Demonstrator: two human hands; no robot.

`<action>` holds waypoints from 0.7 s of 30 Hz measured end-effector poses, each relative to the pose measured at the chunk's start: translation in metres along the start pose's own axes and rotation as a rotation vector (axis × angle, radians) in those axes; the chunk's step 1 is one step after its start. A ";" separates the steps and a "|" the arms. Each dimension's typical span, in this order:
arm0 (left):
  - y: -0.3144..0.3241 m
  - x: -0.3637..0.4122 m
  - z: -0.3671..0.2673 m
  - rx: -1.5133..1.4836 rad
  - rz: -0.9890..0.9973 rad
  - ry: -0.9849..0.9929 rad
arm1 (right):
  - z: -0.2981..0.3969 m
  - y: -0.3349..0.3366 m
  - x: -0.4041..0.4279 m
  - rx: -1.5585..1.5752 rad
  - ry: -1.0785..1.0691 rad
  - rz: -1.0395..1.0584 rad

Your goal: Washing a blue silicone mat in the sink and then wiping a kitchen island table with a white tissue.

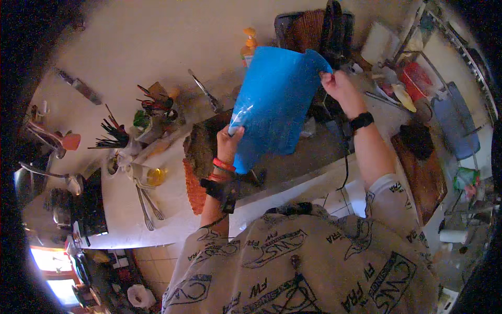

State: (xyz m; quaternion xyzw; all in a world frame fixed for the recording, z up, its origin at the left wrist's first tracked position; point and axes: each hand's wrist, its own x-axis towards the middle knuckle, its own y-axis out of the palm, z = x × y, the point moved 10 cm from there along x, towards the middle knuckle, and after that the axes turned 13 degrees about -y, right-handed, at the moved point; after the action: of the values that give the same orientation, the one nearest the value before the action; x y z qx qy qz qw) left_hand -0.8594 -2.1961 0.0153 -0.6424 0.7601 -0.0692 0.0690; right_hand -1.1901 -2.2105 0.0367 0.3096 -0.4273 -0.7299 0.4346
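A flexible blue plastic sheet (278, 98) is held up in front of me, bowed, with a bright glare along its left side. My left hand (230, 143) pinches its lower left edge between thumb and fingers. At the upper right corner, my right hand (338, 84) grips the sheet, which curls over there. Part of the dark brown surface (270, 180) beneath is hidden by the sheet. An orange textured cloth (193, 190) lies beside my left forearm. Just behind the sheet's upper left edge stands a bottle with an orange pump top (249, 43).
On the left are a container of yellow liquid (155, 176), two slotted utensils (147, 208) and a bunch of black utensils (115, 133). A black cord (346, 168) hangs near my right arm. A red container (416, 80) and a grey-blue tray (457, 119) stand right.
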 end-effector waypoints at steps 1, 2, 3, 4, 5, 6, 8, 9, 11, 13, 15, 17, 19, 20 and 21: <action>-0.003 -0.002 -0.010 0.003 -0.008 0.004 | -0.002 -0.003 0.004 0.004 0.004 0.007; -0.003 -0.004 -0.020 0.004 0.002 0.022 | -0.007 -0.015 0.007 -0.042 0.034 -0.039; -0.004 -0.006 -0.030 0.006 0.010 0.037 | -0.014 -0.020 0.007 -0.088 0.068 -0.086; -0.006 -0.009 -0.039 0.009 0.003 0.040 | -0.018 -0.021 0.006 -0.084 0.072 -0.079; -0.004 -0.010 -0.046 -0.010 0.029 0.026 | -0.016 -0.024 0.004 -0.147 0.029 -0.066; -0.005 -0.013 -0.053 -0.026 0.050 0.012 | -0.016 -0.024 -0.002 -0.208 -0.011 -0.049; -0.010 -0.015 -0.062 0.019 0.040 0.017 | -0.028 -0.034 -0.014 -0.279 0.011 -0.049; -0.011 -0.017 -0.069 0.063 0.039 0.023 | -0.033 -0.040 -0.019 -0.351 0.023 -0.053; -0.008 -0.017 -0.082 0.051 0.034 0.029 | -0.048 -0.077 -0.019 -0.372 0.005 -0.131; -0.001 -0.013 -0.094 0.038 0.034 0.033 | -0.067 -0.101 -0.023 -0.529 -0.038 0.095; 0.009 -0.013 -0.107 0.023 0.062 0.028 | -0.104 -0.143 -0.032 -0.493 0.144 0.099; 0.006 0.000 -0.091 0.044 0.062 0.046 | -0.129 -0.137 -0.066 -0.462 0.339 0.113; 0.006 0.007 -0.081 0.060 0.072 0.054 | -0.128 -0.064 -0.125 -0.520 0.361 0.292; 0.008 0.007 -0.084 0.093 0.058 0.050 | -0.129 -0.082 -0.135 -0.521 0.358 0.290; 0.011 0.009 -0.086 0.126 0.048 0.046 | -0.119 -0.097 -0.133 -0.750 0.140 0.433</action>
State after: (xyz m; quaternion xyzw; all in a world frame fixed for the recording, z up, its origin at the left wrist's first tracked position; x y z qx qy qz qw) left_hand -0.8883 -2.2013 0.0971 -0.6166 0.7709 -0.1298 0.0933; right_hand -1.0708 -2.1076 -0.0917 0.0822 -0.1572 -0.7040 0.6877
